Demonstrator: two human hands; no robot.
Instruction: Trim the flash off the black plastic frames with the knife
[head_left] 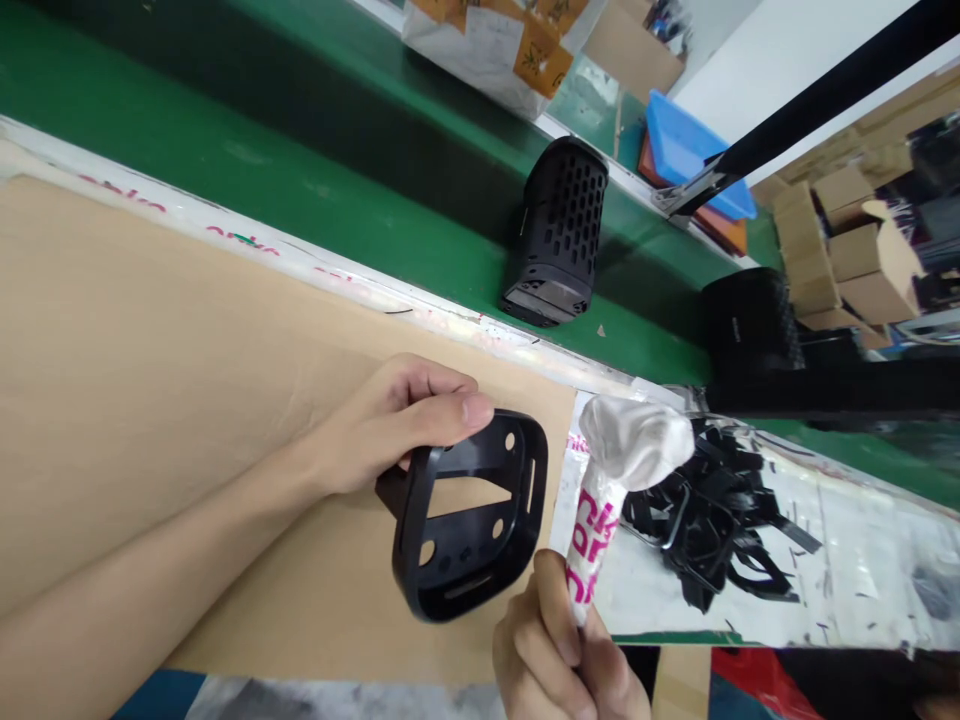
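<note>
My left hand (420,415) is closed on the upper edge of a black plastic frame (469,590), thumb on top. The frame is tilted, with a large opening, round holes and narrow slots in its walls. In my right hand (562,645), at the lower middle, is a hammer-shaped tool (634,440). White cloth covers its head, and white wrap with pink print covers its handle; what is under the cloth is hidden. The fingers wrap round the lower end of the handle. Tool and frame are apart. Brown cardboard (187,400) lies beneath the frame.
Beyond the cardboard, a black perforated housing (562,230) stands on a green surface (300,170). Thin black parts (712,530) are piled at the right. A dark cylindrical unit (750,325), a blue tray (694,150) and open cartons (855,250) are farther back.
</note>
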